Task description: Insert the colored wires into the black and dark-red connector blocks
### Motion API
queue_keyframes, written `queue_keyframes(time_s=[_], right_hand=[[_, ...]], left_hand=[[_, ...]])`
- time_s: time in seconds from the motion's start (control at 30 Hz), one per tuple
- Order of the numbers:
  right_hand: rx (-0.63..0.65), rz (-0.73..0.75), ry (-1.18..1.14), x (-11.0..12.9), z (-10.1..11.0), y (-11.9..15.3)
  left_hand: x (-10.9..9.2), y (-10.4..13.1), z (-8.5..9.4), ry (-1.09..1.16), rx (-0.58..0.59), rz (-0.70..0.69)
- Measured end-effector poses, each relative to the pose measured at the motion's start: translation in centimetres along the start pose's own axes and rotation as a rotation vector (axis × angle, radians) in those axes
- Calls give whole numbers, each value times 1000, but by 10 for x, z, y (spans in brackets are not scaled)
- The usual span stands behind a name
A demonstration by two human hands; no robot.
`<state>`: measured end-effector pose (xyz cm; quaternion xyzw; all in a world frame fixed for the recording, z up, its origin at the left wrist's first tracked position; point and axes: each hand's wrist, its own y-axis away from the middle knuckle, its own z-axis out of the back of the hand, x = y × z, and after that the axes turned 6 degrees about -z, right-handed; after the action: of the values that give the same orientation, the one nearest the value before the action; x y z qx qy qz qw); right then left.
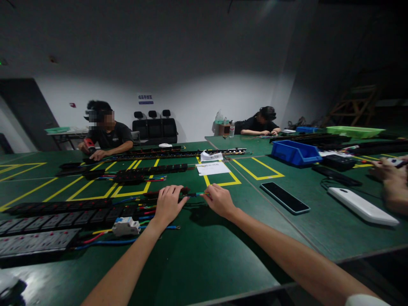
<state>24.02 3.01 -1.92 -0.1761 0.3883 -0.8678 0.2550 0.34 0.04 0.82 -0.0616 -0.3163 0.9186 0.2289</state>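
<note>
My left hand (170, 203) is closed over the end of a dark power strip piece (153, 195); its fingers hide most of that end. Thin coloured wires (198, 194), blue and green-yellow, stretch from there to my right hand (219, 199), which pinches them just above the table. Below and left of my left hand lie several black socket strips (35, 244) with red, blue and yellow leads. A white circuit breaker (126, 227) sits on the leads of the nearer strips, close to my left wrist.
On the green table (204, 263) lie a phone (285, 197), a white power bank (361, 206), a blue bin (296, 153) and paper sheets (212, 168). Across the table one person (110, 136) holds a red power tool; another (259, 123) leans over wires. Someone's hands (393, 180) show at right.
</note>
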Motion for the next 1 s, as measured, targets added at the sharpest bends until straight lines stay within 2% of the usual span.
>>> queue_keyframes(time_s=[0.37, 0.7, 1.0], right_hand=[[-11, -20, -25, -1, -2, 0], [-118, 76, -109, 4, 4, -1], [-144, 119, -137, 8, 6, -3]], left_hand=[[0, 0, -1, -10, 0, 0], [-2, 0, 3, -16, -33, -4], [-3, -1, 4, 17, -57, -16]])
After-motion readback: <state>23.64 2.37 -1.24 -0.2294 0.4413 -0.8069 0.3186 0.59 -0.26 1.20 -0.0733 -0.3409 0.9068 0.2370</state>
